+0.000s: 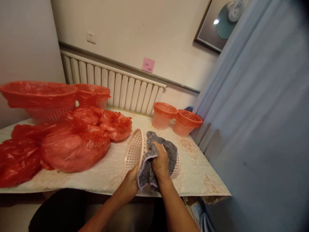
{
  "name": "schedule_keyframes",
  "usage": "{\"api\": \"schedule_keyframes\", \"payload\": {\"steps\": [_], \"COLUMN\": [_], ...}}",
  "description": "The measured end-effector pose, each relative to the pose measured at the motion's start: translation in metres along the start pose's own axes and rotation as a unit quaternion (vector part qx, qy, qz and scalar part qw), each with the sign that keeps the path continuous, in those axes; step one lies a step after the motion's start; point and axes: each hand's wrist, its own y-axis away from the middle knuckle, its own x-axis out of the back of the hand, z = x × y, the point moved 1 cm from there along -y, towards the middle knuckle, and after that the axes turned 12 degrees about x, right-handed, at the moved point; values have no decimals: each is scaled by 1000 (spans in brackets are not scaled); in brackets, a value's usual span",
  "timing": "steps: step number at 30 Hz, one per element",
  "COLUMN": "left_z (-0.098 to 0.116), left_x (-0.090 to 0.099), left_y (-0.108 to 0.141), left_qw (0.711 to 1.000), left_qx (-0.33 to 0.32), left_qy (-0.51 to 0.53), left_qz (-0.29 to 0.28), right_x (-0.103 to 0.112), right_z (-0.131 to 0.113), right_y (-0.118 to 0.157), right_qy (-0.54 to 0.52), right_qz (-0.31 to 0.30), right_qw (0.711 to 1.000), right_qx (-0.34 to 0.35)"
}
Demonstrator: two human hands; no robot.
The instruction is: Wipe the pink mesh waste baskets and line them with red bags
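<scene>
A pale pink plastic basket [133, 151] with a pattern of holes lies on its side near the table's front edge, its mouth turned to the left. My left hand [130, 183] grips its rim at the lower front; part of the fingers is hidden. Over the basket's outer side lies a grey cloth [170, 149] with a pale purple edge. My right hand [160, 162] is closed on the bunched cloth and presses it against the basket wall. The cloth hides much of the basket's side.
Several filled red plastic bags [74, 148] cover the table's left part. Behind them stand a large bag-lined basket [50, 111] and a smaller one [102, 102]. Two small lined baskets [161, 120] stand at the back right, beside a blue curtain [241, 129]. A radiator [116, 85] runs along the wall.
</scene>
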Motion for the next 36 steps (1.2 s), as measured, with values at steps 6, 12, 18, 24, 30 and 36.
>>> {"api": "schedule_keyframes", "payload": {"steps": [6, 12, 18, 24, 30, 36], "left_z": [-8, -15, -15, -20, -25, -29], "left_x": [3, 6, 6, 6, 6, 7], "left_y": [1, 2, 5, 7, 9, 9], "left_qw": [998, 998, 998, 998, 999, 999], "left_qx": [32, 42, 39, 25, 20, 23], "left_qy": [-44, -47, -48, -57, -43, -45], "left_qz": [23, 18, 12, 13, -3, -4], "right_x": [26, 37, 32, 34, 33, 33], "right_z": [65, 86, 82, 83, 86, 88], "right_y": [20, 51, 56, 59, 63, 66], "right_qy": [74, 100, 106, 95, 93, 89], "right_qz": [21, 63, 85, 90, 93, 98], "right_qw": [989, 980, 979, 982, 982, 981], "right_qx": [-123, -160, -155, -135, -137, -141]}}
